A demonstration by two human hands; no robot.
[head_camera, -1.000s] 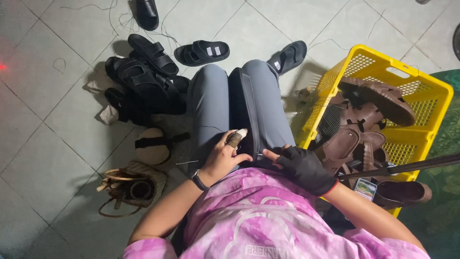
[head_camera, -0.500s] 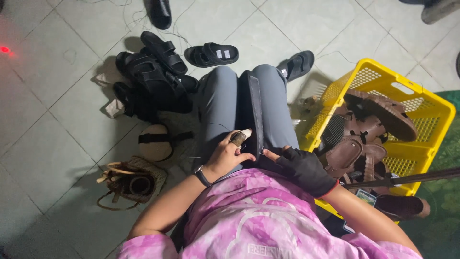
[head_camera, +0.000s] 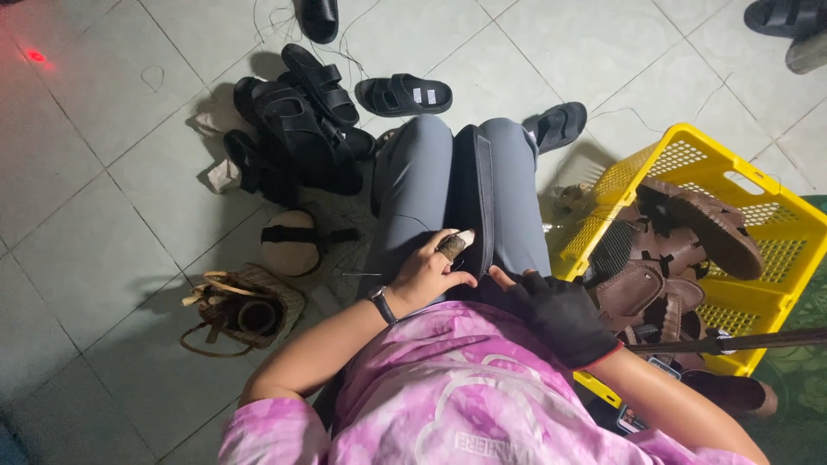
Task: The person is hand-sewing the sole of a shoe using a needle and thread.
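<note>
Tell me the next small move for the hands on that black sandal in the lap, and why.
Probably draw the left hand toward the body: its taped fingers pinch at the black sandal's near edge, while the gloved right hand steadies that end between the knees.

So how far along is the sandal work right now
Done, it seems: black sandals piled on the floor. In hand: a black sandal held between the knees, left hand and gloved right hand at its near end. Left: brown sandals in the yellow crate.
</note>
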